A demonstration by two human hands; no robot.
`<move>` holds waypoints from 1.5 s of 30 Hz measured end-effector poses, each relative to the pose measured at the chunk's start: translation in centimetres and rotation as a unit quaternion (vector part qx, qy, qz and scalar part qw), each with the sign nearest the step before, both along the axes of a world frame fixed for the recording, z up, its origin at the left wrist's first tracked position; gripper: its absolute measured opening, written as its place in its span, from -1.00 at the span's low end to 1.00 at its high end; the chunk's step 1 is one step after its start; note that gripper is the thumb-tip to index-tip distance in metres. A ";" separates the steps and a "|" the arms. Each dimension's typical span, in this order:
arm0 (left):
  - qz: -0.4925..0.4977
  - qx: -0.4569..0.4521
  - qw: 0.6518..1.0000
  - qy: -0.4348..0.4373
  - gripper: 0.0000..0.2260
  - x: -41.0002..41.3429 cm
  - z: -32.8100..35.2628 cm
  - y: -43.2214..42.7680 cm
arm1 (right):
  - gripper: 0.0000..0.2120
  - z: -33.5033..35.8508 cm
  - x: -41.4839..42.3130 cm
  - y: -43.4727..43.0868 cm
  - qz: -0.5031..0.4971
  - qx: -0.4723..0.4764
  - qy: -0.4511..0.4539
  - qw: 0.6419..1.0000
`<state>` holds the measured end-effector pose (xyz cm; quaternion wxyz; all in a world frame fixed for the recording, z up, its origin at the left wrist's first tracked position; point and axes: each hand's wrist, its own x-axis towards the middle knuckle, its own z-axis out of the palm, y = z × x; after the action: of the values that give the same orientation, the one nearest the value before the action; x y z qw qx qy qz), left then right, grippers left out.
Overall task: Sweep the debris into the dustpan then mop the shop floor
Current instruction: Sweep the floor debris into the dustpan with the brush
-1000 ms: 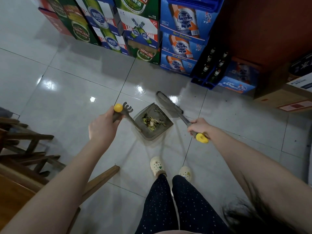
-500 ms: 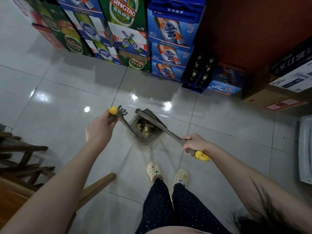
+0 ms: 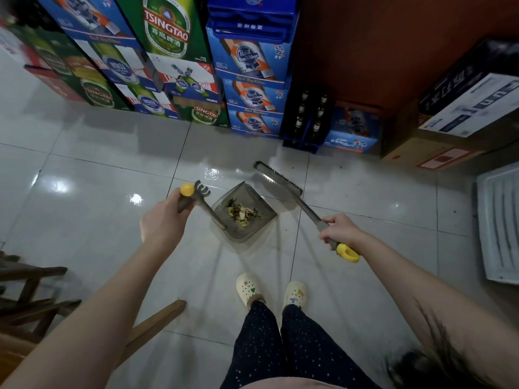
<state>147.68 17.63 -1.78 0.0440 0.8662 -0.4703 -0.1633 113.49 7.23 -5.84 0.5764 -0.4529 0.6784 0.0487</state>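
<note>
Fingers (image 3: pixel 330 220) of the right hand (image 3: pixel 341 231) are curled tight round the broom (image 3: pixel 280 181) handle, whose long axis runs away from them to a brush head lying just past the far right edge of the dustpan (image 3: pixel 254 202). Left hand (image 3: pixel 161 220) grips the pan's upright handle on its left side, debris (image 3: pixel 243 213) heaped inside. Right of the dustpan the floor (image 3: pixel 365 192) lies open for a stroke, beer crates (image 3: pixel 252 66) close behind it.

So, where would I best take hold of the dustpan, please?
Grip the dustpan by the top of its long handle, just under the yellow knob, from above on the left, as the left hand does. The handle slants up from its rear wall, so the debris should stay inside.
</note>
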 end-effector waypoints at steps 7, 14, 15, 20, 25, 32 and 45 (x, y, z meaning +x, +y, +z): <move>-0.028 -0.010 1.000 0.005 -0.73 -2.5 -0.2 -3.4 | -0.57 -1.2 -2.5 -2.1 -0.033 -0.005 0.012 0.999; -0.034 -0.013 0.999 0.009 -0.75 -3.5 -1.2 -6.3 | -0.55 -2.9 -3.0 -5.8 -0.026 -0.014 0.026 0.999; -0.034 -0.012 0.999 0.008 -0.75 -3.7 -1.3 -6.8 | -0.54 -3.3 -2.9 -6.5 -0.030 -0.016 0.023 0.999; -0.036 -0.006 0.999 0.006 -0.73 -4.8 -1.9 -8.9 | -0.64 -5.5 -1.8 -9.9 -0.036 -0.028 0.021 0.999; -0.042 -0.013 0.999 0.001 -0.75 -6.0 -2.3 -10.7 | -0.69 -7.9 -1.3 -12.4 -0.021 -0.025 0.030 0.999; -0.051 0.001 0.999 -0.019 -0.72 -7.0 -2.1 -12.4 | -0.82 -8.3 -1.1 -10.8 0.059 0.002 0.048 0.997; -0.056 -0.006 0.998 -0.002 -0.77 -8.2 -2.2 -12.0 | -0.61 -1.5 -2.6 -2.7 -0.067 0.113 -0.076 0.988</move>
<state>139.49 5.59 -3.96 0.0390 0.8387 -0.5189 -0.1605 110.85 4.53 -7.32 0.6753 -0.3410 0.6520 0.0517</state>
